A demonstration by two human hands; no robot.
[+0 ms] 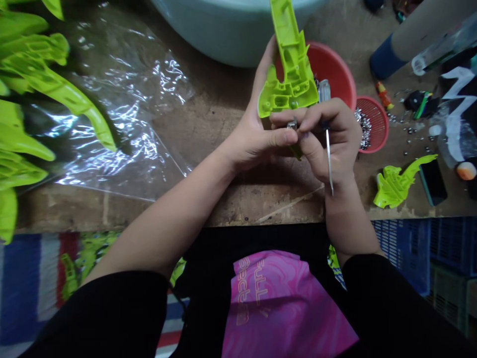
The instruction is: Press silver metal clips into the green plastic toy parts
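Note:
My left hand [253, 134] grips a lime-green plastic shell part [292, 69] that stands upright over the wooden table, its hollow ribbed side toward me. My right hand [328, 136] is closed beside it, a screwdriver [327, 134] tucked in the palm with its shaft pointing down toward me. Thumb and forefinger of the right hand pinch a small metal piece [292, 124] against the bottom of the green part. Both hands touch at the fingertips.
A red bowl [335, 69] and a small red basket of screws [372, 124] sit behind my hands. Another green part [398, 181] and a phone [432, 181] lie right. Several green parts [44, 94] and a clear plastic bag [122, 109] lie left. A pale basin [223, 25] stands at the back.

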